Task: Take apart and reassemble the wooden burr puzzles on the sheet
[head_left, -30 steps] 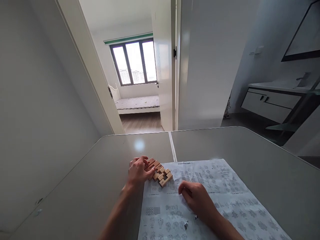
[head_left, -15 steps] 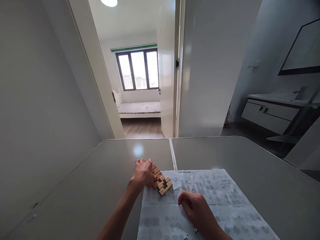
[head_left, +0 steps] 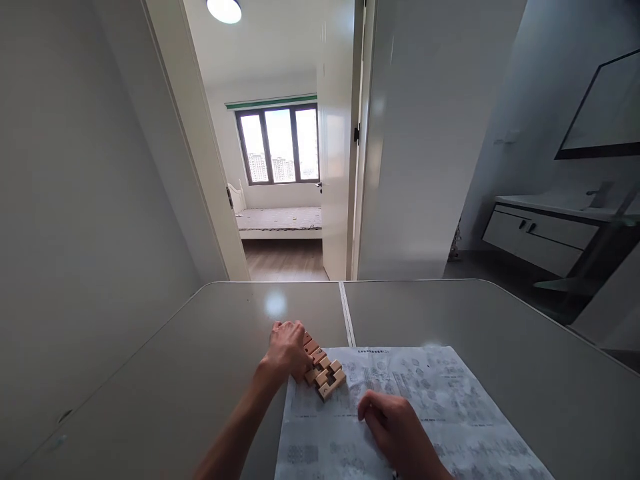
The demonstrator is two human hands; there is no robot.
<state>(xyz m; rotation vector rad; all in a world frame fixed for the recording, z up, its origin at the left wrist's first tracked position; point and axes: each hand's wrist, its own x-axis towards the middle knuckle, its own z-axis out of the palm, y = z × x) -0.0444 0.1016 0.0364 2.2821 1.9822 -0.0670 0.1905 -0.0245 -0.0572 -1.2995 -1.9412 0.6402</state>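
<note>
Several notched wooden puzzle pieces [head_left: 324,371] lie side by side at the top left corner of a printed paper sheet [head_left: 440,407] on the grey table [head_left: 210,360]. My left hand [head_left: 287,348] rests on the left ends of the pieces, fingers curled over them. My right hand [head_left: 395,427] lies on the paper a little to the right and nearer to me, fingers curled in loosely, with nothing visible in it.
A seam [head_left: 345,313] splits the table top down the middle. Beyond the far edge an open door [head_left: 335,167] leads to a room with a bed [head_left: 280,220] and window. A vanity with a sink [head_left: 545,220] stands at the right.
The camera has tilted up, so hands and table sit lower in view. My left hand has closed further over the wooden pieces. My right hand has stayed on the paper.
</note>
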